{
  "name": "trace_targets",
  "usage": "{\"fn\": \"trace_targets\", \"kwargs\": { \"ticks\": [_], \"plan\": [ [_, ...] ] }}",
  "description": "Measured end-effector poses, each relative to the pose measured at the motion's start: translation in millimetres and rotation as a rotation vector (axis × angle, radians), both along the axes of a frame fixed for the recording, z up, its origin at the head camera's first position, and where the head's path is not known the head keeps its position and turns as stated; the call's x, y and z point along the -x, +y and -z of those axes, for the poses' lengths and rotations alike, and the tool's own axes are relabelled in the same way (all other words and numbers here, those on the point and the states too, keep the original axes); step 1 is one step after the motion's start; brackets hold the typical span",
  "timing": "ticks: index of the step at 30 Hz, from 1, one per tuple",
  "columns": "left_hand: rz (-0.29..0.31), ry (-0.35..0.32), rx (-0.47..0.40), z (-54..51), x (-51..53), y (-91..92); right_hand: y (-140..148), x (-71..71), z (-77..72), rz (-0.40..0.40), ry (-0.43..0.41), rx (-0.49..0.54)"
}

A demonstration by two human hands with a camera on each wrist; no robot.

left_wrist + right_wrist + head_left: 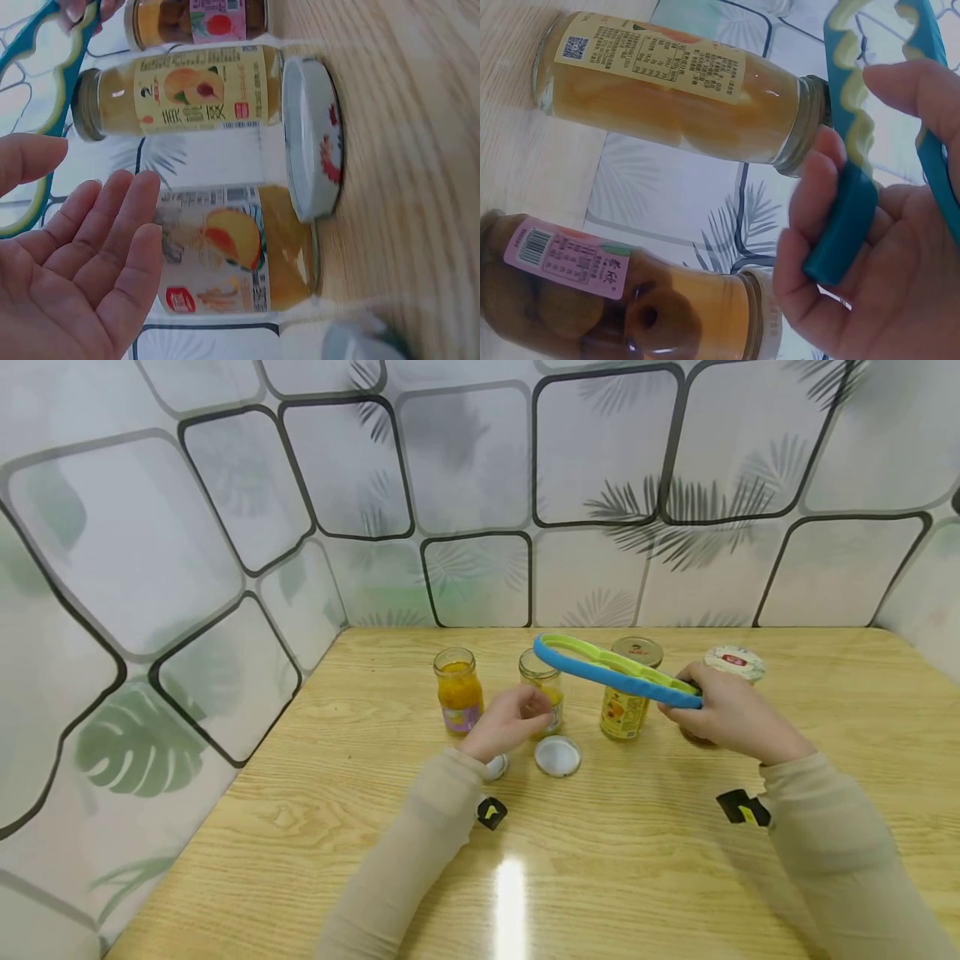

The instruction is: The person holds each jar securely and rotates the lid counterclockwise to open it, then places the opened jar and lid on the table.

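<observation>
My right hand (pixel 723 710) grips a blue and green jar opener (pixel 600 675) by its joined end, with fingers curled round it. Its two toothed arms stand apart, raised near a lidded glass jar of peaches (pixel 622 718). To the left, my left hand (pixel 510 722) is beside a lidless jar of yellow fruit (pixel 557 700). The left wrist view shows its palm and extended fingers holding nothing; whether fingertips touch that jar (pixel 289 255) I cannot tell. A jar of dark fruit with a white lid (pixel 735 658) stands behind my right hand, partly hidden.
Another lidless jar, of orange fruit (pixel 460 697), stands at the left. A loose lid (pixel 558 756) lies upturned before the middle jars; a second lid (pixel 496 767) is partly behind my left wrist. Small black pieces with yellow marks (pixel 492 812) show beside both sleeves. Patterned panels (pixel 472 477) border the wooden table.
</observation>
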State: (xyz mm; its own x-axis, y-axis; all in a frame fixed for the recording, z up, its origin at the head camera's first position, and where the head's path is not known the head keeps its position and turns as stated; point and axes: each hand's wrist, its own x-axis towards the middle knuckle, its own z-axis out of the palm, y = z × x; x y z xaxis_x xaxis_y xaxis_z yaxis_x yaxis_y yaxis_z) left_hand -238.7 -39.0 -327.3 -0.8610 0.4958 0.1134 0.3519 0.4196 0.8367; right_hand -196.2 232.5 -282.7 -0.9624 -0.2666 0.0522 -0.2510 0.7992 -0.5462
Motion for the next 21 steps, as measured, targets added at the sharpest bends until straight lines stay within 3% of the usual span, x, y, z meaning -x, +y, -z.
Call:
{"fn": "trace_targets", "kwargs": {
  "ticks": [4,12,21],
  "plan": [
    [0.022,-0.014,-0.036,0.2,0.7,11.9,3,-1.7,-2.4,0.055,0.022,0.03],
    [0.024,-0.088,-0.089,-3.5,-1.5,42.6,9,-3.6,-7.3,0.163,0.13,-0.011],
    [-0.08,-0.047,-0.09,-6.9,-0.2,73.8,9,-3.9,-6.2,0.207,0.153,-0.01]
  ]
}}
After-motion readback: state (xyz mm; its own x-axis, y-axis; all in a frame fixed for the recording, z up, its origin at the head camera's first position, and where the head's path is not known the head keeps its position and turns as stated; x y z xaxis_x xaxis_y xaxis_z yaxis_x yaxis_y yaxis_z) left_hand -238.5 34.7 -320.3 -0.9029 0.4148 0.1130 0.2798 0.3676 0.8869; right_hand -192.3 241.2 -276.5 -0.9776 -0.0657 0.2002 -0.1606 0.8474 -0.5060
